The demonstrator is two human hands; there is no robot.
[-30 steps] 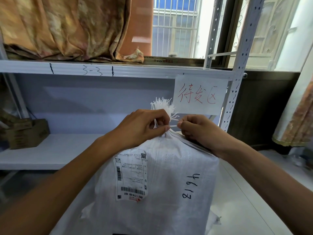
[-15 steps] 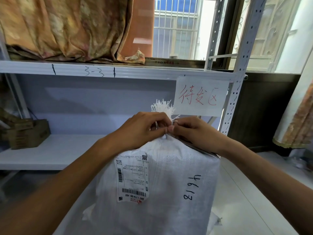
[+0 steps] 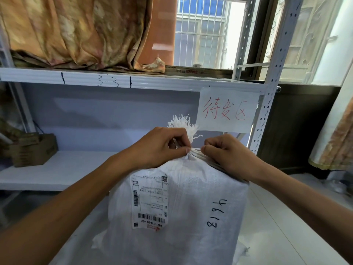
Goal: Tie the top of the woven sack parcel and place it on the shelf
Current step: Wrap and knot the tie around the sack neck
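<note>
While the white woven sack parcel (image 3: 177,211) is standing upright in front of the metal shelf (image 3: 57,173), the left hand (image 3: 162,148) and right hand (image 3: 227,152) are both pinching its gathered neck from either side, just beneath the frayed tuft (image 3: 181,123) that is sticking up between them.

Base of woven sack parcel (image 3: 183,217) cut off by lower frame edge. Neck of sack hidden between left hand (image 3: 160,146) and right hand (image 3: 229,152); knot state indeterminate. Fine print on shipping label (image 3: 150,199) too small to read. Cardboard box (image 3: 32,150) partly cropped at left.
</note>
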